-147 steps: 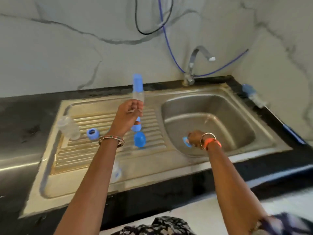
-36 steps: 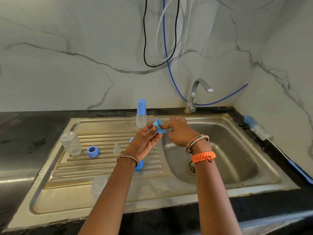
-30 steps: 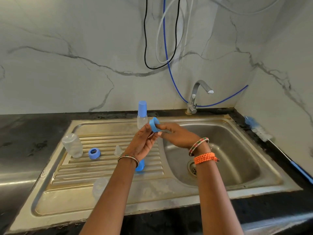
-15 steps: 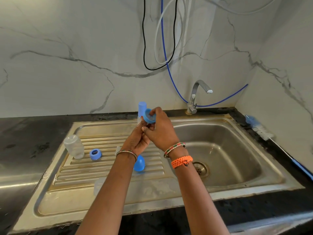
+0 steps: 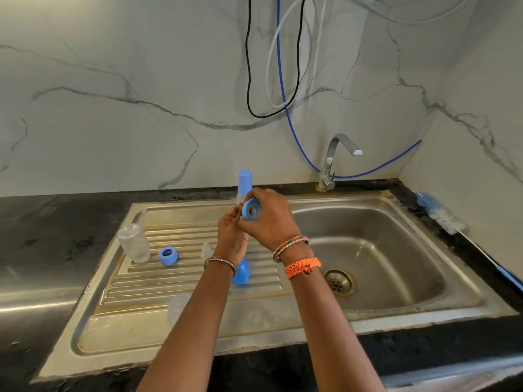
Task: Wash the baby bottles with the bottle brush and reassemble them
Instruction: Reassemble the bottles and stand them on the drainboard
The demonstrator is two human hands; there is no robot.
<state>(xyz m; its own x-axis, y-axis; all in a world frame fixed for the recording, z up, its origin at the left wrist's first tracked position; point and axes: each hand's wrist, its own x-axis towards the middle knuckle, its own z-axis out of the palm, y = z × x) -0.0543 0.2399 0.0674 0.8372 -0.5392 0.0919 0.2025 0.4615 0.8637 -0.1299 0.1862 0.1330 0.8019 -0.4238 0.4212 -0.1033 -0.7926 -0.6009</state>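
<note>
- Since half a second before, your right hand had turned the blue plastic screw ring so its open face pointed towards the camera, while both hands stayed raised over the ribbed draining board.
- Your right fingers were curled round the ring's rim, gripping it; something pale showed inside the opening, too small to identify.
- Your left hand sat just beside and below the ring, its fingertips meeting at the ring's lower left edge; whether they pinched anything I could not tell.
- Behind your hands, an assembled clear baby bottle with a tall blue cap stood upright at the back of the stainless steel sink unit.
- On the draining board lay an open clear plastic bottle body on its side, a second blue screw ring just beside it, and a small clear silicone teat near your left wrist.
- A rounded blue dome cap rested on the ribs under your left forearm, and another clear piece, blurred, lay near the front edge.
- The blue-and-white bottle brush lay on the black desk at the far right, against the wall, well apart from your hands.
</note>
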